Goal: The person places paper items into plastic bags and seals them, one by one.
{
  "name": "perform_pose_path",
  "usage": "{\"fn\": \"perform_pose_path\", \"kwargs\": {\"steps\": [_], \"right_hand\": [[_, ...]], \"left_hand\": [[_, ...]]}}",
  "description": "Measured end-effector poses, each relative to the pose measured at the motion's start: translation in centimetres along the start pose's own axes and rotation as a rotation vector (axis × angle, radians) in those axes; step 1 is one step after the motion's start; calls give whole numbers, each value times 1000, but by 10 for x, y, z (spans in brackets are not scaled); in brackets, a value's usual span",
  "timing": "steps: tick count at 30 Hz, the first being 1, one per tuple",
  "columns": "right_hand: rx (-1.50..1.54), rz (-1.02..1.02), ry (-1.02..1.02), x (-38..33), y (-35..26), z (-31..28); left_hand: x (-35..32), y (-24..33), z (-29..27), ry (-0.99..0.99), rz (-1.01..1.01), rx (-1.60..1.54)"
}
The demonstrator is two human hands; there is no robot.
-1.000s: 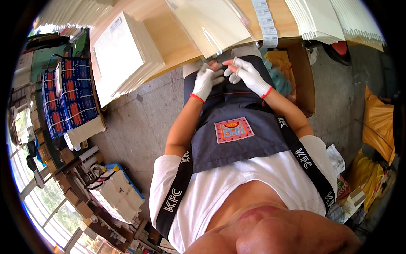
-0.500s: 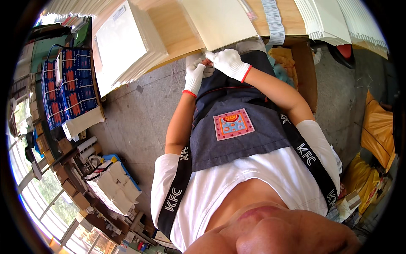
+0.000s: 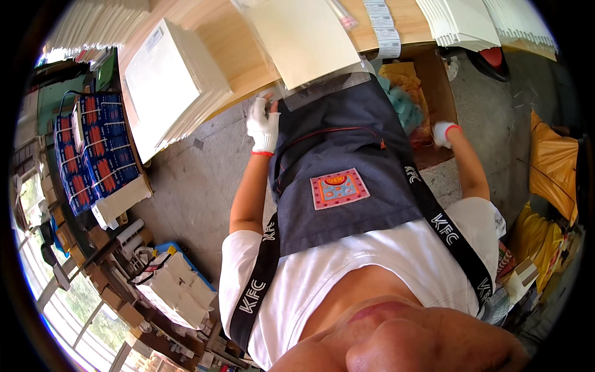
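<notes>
A cream-coloured sheet lies in a clear plastic sleeve on the wooden table, and the sleeve's near end hangs over the edge. My left hand, in a white glove with bare fingertips, is beside the sleeve's near left corner; its fingers are apart and no object shows in them. Away to the right, my right hand hovers at the side of an open cardboard box. Motion smears that gloved hand, and its fingers cannot be made out. Inside the box are crumpled yellow and bluish plastic wrappings.
A stack of sleeved white sheets stands on the table's left. A strip of printed labels hangs over its edge, near white stacked sheets. Blue strapped packs sit at left; orange bags lie on the right.
My two hands were together at the sleeve's near edge and have parted. The right one has swung right and nearer to the box; the left has stayed near the table edge.
</notes>
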State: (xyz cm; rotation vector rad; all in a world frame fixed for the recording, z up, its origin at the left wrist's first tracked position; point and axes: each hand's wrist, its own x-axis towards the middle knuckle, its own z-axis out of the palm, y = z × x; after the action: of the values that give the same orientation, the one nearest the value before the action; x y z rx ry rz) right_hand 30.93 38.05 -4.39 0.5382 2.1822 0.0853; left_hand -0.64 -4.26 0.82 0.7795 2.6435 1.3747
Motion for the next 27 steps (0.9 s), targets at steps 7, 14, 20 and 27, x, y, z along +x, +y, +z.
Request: {"fn": "perform_pose_path", "kwargs": {"steps": [7, 14, 20, 27], "right_hand": [[317, -512, 1208, -23, -114, -179], [996, -585, 1072, 31, -167, -170], [1664, -78, 1042, 35, -215, -165], [1948, 254, 1174, 70, -139, -120]], "left_hand": [[50, 38, 2, 77, 939, 444], [21, 17, 4, -13, 407, 125], [9, 13, 59, 398, -317, -615], [-7, -20, 89, 496, -846, -1489]]}}
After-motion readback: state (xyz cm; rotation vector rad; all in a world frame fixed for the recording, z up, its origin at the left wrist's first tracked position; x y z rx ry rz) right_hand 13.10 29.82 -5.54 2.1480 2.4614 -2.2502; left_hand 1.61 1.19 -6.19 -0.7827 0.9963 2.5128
